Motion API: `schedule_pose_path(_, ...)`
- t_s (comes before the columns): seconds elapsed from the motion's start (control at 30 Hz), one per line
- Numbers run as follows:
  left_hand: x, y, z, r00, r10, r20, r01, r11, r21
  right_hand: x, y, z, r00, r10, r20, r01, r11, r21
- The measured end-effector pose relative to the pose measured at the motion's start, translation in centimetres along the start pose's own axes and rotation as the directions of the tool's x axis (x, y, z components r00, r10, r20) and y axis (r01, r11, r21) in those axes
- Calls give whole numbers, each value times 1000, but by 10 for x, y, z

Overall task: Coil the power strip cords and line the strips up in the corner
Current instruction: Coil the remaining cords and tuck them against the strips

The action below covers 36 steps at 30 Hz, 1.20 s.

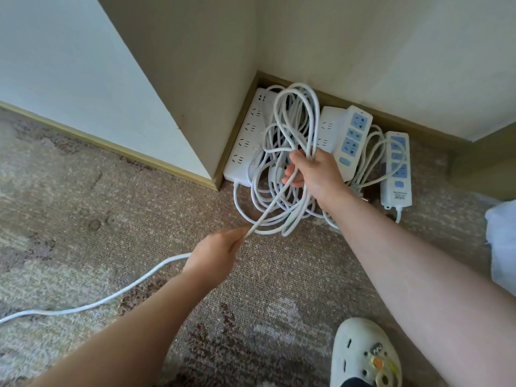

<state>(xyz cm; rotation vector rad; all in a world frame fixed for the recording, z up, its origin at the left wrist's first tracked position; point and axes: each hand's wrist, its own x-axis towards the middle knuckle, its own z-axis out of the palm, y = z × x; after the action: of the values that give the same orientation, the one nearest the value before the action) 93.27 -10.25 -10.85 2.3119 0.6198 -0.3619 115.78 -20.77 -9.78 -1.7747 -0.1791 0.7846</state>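
Observation:
Several power strips lie side by side on the carpet in the wall corner: a wide white strip [245, 141] at the left, a plain white one [328, 129] in the middle, then two with blue sockets [353, 138] [396, 169]. My right hand [315, 171] grips a bundle of white cord loops [293, 129] held up over the strips. My left hand [215, 252] pinches the loose run of the same white cord [111, 297], which trails left across the carpet out of frame. More coiled cord lies on the floor under the bundle.
A beige pillar [195, 79] juts out left of the corner, with a skirting board [391, 118] along the walls. My white clog [365, 356] stands at the bottom right. A pale blue object [502, 241] sits at the right edge.

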Motion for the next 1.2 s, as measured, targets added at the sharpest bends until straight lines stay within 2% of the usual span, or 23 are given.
schedule_pose_path(0.17, 15, 19, 13, 999, 44, 9, -44, 998, 34, 3, 0, 7, 992, -60, -112, 51, 995, -83)
schedule_pose_path(0.3, 8, 1, 0, 993, 42, 109, -56, 990, 129, 6, -1, 11, 982, -116, -150, 93, 984, -151)
schedule_pose_path(0.43, -6, -46, -30, 991, -69, 118, 57, 993, 101, 9, -4, 6, 964, -226, -143, 178, 941, -287)
schedule_pose_path(0.6, -23, -94, -59, 975, -216, 44, 220, 967, -133, 8, -3, 5, 953, -273, -132, 215, 916, -339)
schedule_pose_path(0.63, -27, -100, -61, 969, -242, 58, 248, 955, -162, 8, -2, 5, 953, -272, -136, 214, 916, -338)
schedule_pose_path(0.7, -35, -103, -58, 955, -260, 142, 276, 954, -113, 6, 0, 6, 947, -286, -149, 222, 913, -341)
schedule_pose_path(0.77, -41, -86, -49, 941, -244, 236, 252, 968, -3, 5, 1, 8, 938, -311, -153, 243, 905, -351)
schedule_pose_path(0.83, -32, -52, -46, 960, -158, 230, 143, 987, 80, 2, 0, 12, 940, -319, -125, 256, 896, -361)
schedule_pose_path(0.93, 9, 13, -51, 994, 44, 100, -51, 996, 73, 1, -1, 17, 942, -333, -31, 291, 862, -416)
schedule_pose_path(1.03, 51, 67, -58, 983, 181, -18, -181, 983, 2, 2, -3, 16, 944, -330, -13, 287, 842, -457)
schedule_pose_path(1.1, 62, 70, -55, 993, 115, -6, -115, 991, -68, 4, 0, 10, 945, -325, -28, 283, 860, -424)
schedule_pose_path(1.2, 46, 36, -51, 1000, -11, -10, 11, 999, -30, 5, 4, -1, 950, -308, -42, 272, 890, -366)
